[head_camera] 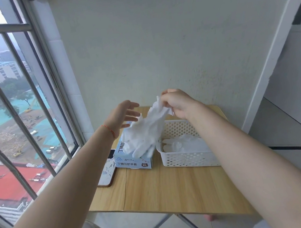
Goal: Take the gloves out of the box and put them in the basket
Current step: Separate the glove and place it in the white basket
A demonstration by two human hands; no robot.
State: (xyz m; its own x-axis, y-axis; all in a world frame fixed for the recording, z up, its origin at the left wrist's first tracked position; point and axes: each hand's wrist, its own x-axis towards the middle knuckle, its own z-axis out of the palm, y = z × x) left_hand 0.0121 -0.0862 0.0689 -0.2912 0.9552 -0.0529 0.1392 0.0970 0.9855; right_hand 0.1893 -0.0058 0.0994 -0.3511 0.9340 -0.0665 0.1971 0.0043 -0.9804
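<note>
A light blue glove box [132, 162] marked XL sits on the small wooden table [172, 189]. My right hand [176, 103] pinches the cuff of a white glove [144, 133] and holds it up above the box; its fingers dangle down to the box top. My left hand [125, 114] hovers over the box with fingers straight, holding nothing. To the right of the box stands a white perforated basket [188, 160] with several white gloves [184, 143] lying inside.
A phone in a patterned case [107, 168] lies at the table's left edge beside the box. A barred window [15, 109] is close on the left. The wall stands right behind the table, and a white shelf edge lies to the right.
</note>
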